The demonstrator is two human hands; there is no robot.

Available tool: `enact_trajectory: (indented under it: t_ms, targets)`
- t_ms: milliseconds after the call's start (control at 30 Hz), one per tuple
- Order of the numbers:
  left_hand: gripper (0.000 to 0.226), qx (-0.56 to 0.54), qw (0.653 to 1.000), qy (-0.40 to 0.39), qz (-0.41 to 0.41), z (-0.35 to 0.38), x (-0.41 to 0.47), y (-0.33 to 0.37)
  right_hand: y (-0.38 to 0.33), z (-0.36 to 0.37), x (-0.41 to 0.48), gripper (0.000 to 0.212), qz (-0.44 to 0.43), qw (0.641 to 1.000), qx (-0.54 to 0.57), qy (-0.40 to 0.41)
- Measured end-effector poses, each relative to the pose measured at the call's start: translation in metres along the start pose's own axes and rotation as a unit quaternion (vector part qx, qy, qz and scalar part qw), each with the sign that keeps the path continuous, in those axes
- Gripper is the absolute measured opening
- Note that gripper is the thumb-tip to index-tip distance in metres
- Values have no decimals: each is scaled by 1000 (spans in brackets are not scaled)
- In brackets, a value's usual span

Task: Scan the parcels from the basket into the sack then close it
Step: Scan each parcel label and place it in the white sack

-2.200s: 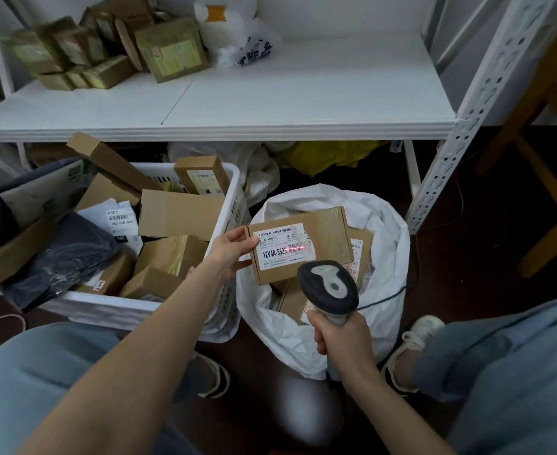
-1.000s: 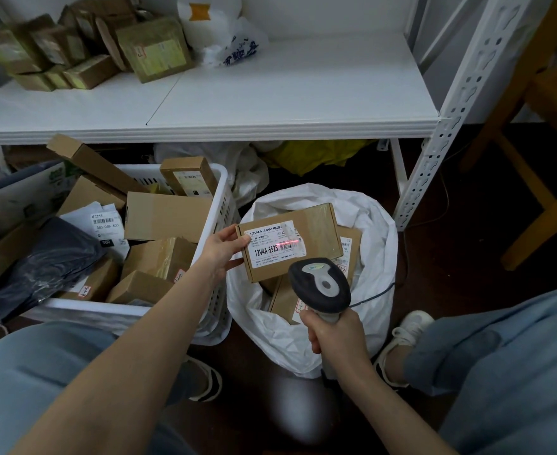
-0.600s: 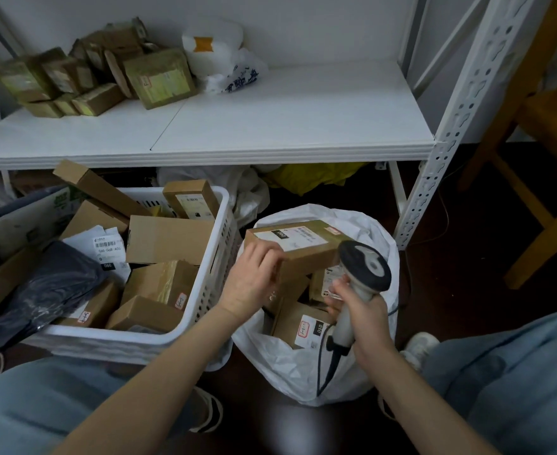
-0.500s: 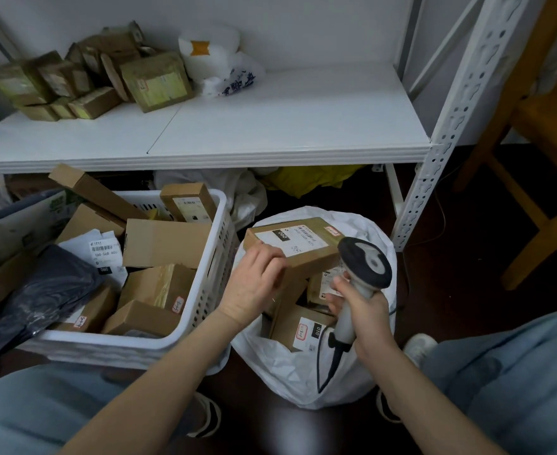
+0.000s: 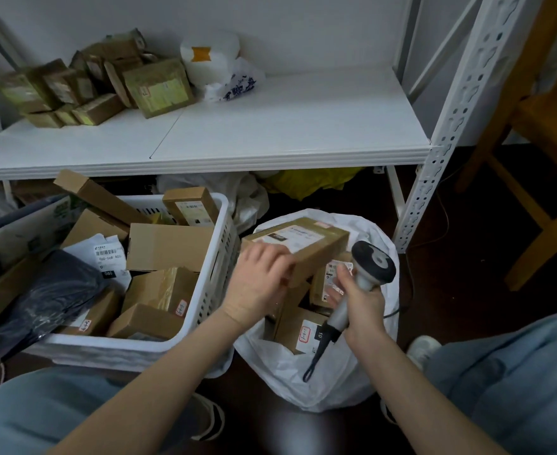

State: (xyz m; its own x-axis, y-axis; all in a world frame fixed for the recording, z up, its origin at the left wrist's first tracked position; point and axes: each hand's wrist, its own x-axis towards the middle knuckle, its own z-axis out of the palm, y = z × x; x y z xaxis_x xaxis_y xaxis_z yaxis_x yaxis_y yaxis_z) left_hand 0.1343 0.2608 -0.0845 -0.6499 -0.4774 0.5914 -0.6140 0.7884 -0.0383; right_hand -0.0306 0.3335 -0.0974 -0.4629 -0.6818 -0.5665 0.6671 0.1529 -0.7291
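Note:
My left hand grips a brown cardboard parcel with a white label, held flat over the mouth of the white sack. The sack stands open on the floor and holds several other brown parcels. My right hand holds the grey barcode scanner upright by its handle, just right of the parcel, over the sack. The white plastic basket stands left of the sack with several cardboard boxes and a dark bag inside.
A white metal shelf spans above, with a pile of taped parcels and a white bag at its back left. A shelf post stands right of the sack. A wooden chair is at far right. My knees frame the bottom.
The parcel was held up facing the scanner with the red beam on its label. My left hand has since turned it flat and lowered it over the sack; the scanner now points up.

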Motion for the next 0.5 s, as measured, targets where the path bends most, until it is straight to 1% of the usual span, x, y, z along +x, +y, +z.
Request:
enact_trajectory:
  t_ms: [67,167,200,267,300,333,367,400,433,467,500]
  targets:
    - [31,7,998,43,47,4,0,20,8,8,-1,62,21,999,39,2]
    - [27,23,995,60,73,11,-6,35,10,13,0,79,42,997,65,16]
    - [27,21,995,49,80,12,-8,36,9,13,0,82,50,997,57,19]
    - [29,4,996,-9,88,12,-12,32,10,9,5,73,51,998,34,31]
    - [35,-21,997,-52,60,9,-11,29,9,7,7,69,46,998,19,31]
    - [44,-57,995,-84,-6,4,-9,25,8,5,9,72,39,999,1,26]
    - [50,-98,985,-96,-107,-1,-5,20,8,3,10,78,32,999,-21,17]
    - [52,-147,954,-111,-235,-7,1,14,7,1,11,84,26,999,-47,7]
    - [51,-216,893,-142,-368,-14,7,7,6,-1,11,89,19,997,-76,-2]
    - [50,-307,800,-184,-482,-18,12,0,6,-3,10,93,13,995,-100,-9]
    - [47,-400,694,-223,-555,-20,15,-6,6,-3,10,97,9,993,-116,-17]
